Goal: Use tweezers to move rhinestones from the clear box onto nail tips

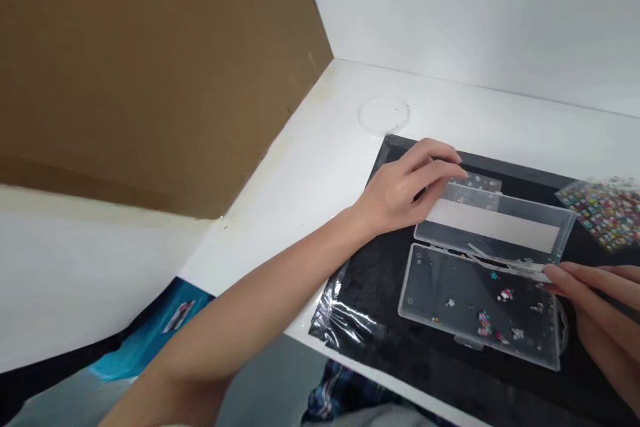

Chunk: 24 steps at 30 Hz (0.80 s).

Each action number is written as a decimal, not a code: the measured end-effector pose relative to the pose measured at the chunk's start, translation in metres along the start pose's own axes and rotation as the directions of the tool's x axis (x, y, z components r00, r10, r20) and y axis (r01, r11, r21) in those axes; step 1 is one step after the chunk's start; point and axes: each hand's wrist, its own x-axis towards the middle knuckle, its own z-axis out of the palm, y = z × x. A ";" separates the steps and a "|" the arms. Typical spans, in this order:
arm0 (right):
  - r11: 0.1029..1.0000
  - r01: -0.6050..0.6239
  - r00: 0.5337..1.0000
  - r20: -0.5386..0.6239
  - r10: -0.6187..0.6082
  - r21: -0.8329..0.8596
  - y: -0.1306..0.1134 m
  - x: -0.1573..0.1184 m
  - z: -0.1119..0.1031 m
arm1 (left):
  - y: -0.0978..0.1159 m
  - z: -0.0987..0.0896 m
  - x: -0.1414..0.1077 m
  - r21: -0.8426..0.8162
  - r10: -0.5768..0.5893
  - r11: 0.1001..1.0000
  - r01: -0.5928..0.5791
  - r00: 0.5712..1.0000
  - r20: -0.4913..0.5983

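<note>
A clear hinged plastic case (435, 280) lies open on a black sheet (380, 347). Small star-shaped and coloured nail gems (484, 322) are scattered in its front half. My left hand (415, 180) reaches over the left end of the raised rear lid (520, 199), fingers bent and apart, fingertips at a small clear sheet of pale gems (480, 181) behind it. Pinched in my right hand (595, 290) are slim tweezers (525, 268), pointing left over the hinge. Whether the tips hold a gem is too small to tell.
At the right lies a patch of many multicoloured gems (605, 210). A round clear ring mark or dish (384, 115) is on the white table (300, 173) behind the sheet. A brown board (165, 67) stands at the left, a white wall at the back. A blue package (165, 327) is below left.
</note>
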 end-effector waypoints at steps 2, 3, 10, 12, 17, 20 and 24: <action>0.997 0.081 0.997 -0.012 -0.081 0.017 -0.004 0.007 0.000 | 0.000 0.000 0.000 -0.011 0.002 1.000 -0.003 1.000 -0.016; 0.995 0.098 0.995 -0.018 -0.098 0.011 -0.006 0.010 0.001 | 0.001 0.000 0.000 -0.015 0.004 1.000 -0.004 1.000 -0.023; 0.962 0.259 0.965 -0.011 -0.261 -0.081 -0.004 0.030 -0.003 | 0.001 -0.001 0.000 0.007 -0.011 1.000 0.011 1.000 -0.011; 0.940 0.331 0.944 0.043 -0.328 -0.083 0.007 0.031 -0.007 | 0.000 -0.002 0.000 0.013 -0.014 1.000 0.015 1.000 -0.007; 0.876 0.476 0.878 0.093 -0.469 -0.077 0.028 0.027 -0.014 | 0.001 -0.001 -0.001 0.017 -0.024 1.000 0.024 1.000 -0.008; 0.937 0.342 0.939 0.054 -0.339 -0.070 0.019 0.028 -0.010 | 0.001 0.000 -0.001 0.007 -0.025 1.000 0.025 1.000 -0.016; 0.986 0.158 0.985 -0.061 -0.162 -0.061 -0.009 0.026 0.001 | 0.001 -0.001 -0.001 0.002 -0.013 1.000 0.013 1.000 -0.010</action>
